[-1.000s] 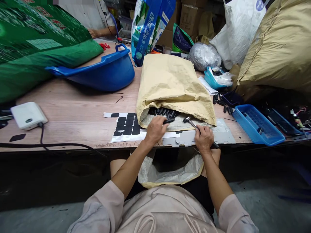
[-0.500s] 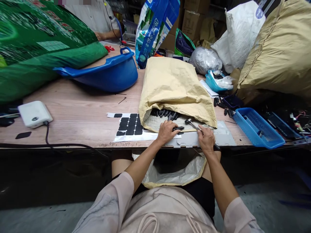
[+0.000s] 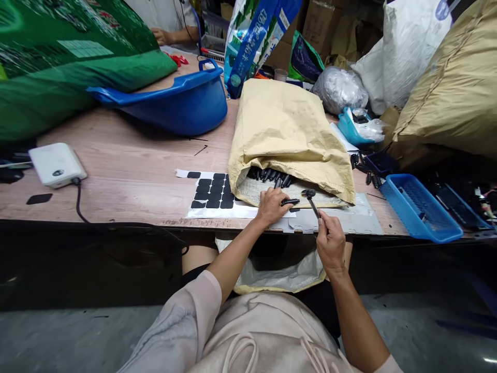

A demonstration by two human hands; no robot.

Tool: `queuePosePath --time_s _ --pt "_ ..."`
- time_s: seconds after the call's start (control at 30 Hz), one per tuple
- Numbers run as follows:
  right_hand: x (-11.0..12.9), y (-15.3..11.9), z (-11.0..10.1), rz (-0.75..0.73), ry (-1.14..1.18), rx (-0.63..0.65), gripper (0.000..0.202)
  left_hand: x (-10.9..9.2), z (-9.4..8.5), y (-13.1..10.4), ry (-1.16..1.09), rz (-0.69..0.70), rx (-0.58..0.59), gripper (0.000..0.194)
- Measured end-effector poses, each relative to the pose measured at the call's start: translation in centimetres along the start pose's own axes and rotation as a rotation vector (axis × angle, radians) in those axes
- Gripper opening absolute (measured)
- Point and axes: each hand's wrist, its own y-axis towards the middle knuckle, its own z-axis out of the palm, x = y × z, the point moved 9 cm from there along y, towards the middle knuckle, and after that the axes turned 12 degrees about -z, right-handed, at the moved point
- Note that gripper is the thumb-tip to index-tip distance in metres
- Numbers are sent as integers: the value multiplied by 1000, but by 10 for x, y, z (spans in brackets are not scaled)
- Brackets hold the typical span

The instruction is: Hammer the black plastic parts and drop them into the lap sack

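Observation:
My left hand (image 3: 271, 205) rests at the front edge of the table, its fingers closed on a slim black pen-shaped piece (image 3: 290, 201) that points right. My right hand (image 3: 331, 239) grips a small hammer (image 3: 313, 206) by its shaft, fist closed. The hammer's dark head is raised just to the right of the black piece, apart from it. Behind both hands lies a yellow woven sack (image 3: 287, 124) with its mouth towards me. Several similar black pieces (image 3: 267, 174) show inside the opening. A grey flat sheet (image 3: 361, 217) lies under the work spot.
A sheet of black stickers (image 3: 213, 191) lies left of the sack. Farther left are a blue basin (image 3: 186, 106), a white box (image 3: 58, 165) with a cable and a green bag (image 3: 77, 83). A blue basket (image 3: 423, 207) stands right. An open sack (image 3: 283, 282) spans my lap. A person sits opposite.
My right hand has tilted the hammer upright, its head lifting and the handle swinging down towards me. My left hand keeps the black piece in nearly the same place. The view has shifted slightly.

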Motion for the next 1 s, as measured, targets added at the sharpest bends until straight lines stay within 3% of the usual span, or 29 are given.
queuePosePath --time_s 0.2,0.37,0.57,0.77,0.9,1.0 --pt "0 -4 10 -1 -18 66 38 0 -1 0 3 1 0 12" --pt "8 -2 8 -31 3 23 38 0 0 0 3 28 -2 12" --pt "9 -6 24 -13 -18 118 40 0 1 1 15 7 1 14" --pt "-23 20 9 -21 -171 48 38 0 1 0 20 10 0 13" --pt "-56 39 16 27 -386 107 31 0 2 0 18 21 -9 11" --pt "-69 41 23 79 -458 116 29 -2 1 1 26 45 -22 11"
